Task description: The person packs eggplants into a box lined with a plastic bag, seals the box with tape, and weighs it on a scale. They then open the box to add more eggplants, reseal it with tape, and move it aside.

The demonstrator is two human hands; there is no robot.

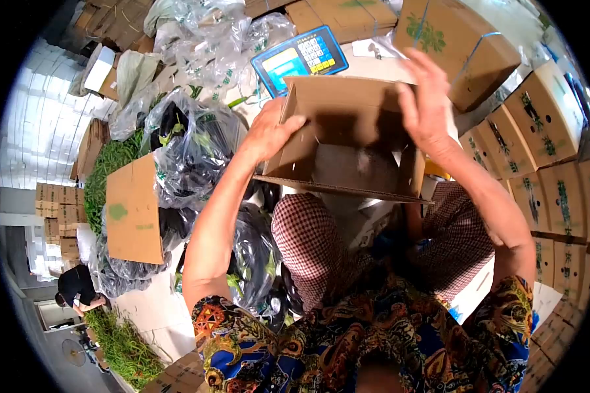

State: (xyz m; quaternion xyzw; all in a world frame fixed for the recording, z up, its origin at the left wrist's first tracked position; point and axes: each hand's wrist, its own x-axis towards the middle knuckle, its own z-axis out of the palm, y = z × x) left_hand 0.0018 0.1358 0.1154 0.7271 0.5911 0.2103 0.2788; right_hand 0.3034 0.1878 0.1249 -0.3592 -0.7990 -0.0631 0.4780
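Note:
An open-topped brown cardboard box (344, 98) is tilted toward me over my lap, its inside in view. My left hand (269, 131) grips its left wall, with the thumb over the edge and the fingers behind the cardboard. At the upper right corner, my right hand (427, 105) is raised with fingers apart, slightly blurred, its palm side close to the right wall. Just beyond the box stands a blue scale display (299, 60) with a keypad and a lit screen. Left of my left arm lie clear plastic bags of dark eggplants (203, 141).
A flat cardboard piece (134, 213) leans on the bags. Green vegetables (111, 173) are heaped behind them. Closed cartons (544, 118) are stacked on the right, and a large strapped carton (462, 49) stands ahead. A person (80, 288) bends down at the far left.

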